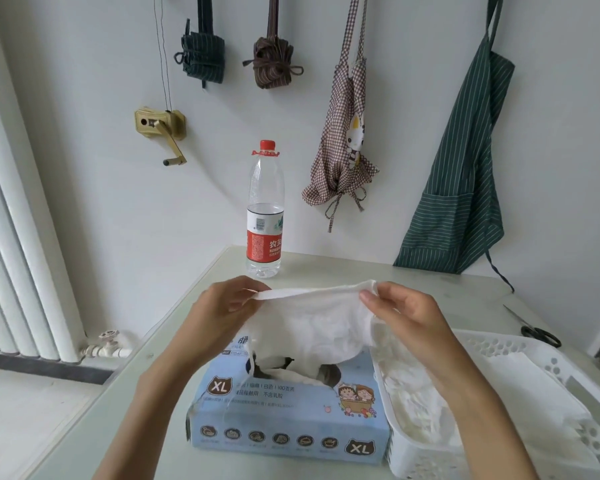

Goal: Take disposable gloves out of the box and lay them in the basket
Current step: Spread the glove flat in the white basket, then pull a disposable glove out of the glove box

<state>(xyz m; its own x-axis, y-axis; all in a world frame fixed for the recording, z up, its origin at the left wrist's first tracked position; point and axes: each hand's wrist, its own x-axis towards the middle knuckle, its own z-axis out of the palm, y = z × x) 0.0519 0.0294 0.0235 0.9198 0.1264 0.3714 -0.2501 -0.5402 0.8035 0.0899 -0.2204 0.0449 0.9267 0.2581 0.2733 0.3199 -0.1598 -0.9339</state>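
A thin white disposable glove (321, 320) hangs stretched between both hands above the blue glove box (284, 417). My left hand (222, 306) pinches its left edge and my right hand (400, 310) pinches its right edge. The glove's lower end still reaches into the box's top opening. The white perforated basket (551, 368) stands directly right of the box and holds several crumpled white gloves (416, 400).
A water bottle (264, 209) with a red cap stands at the table's far edge behind the hands. Black scissors (534, 329) lie beyond the basket at the right. Aprons hang on the wall. A radiator stands at the left, off the table.
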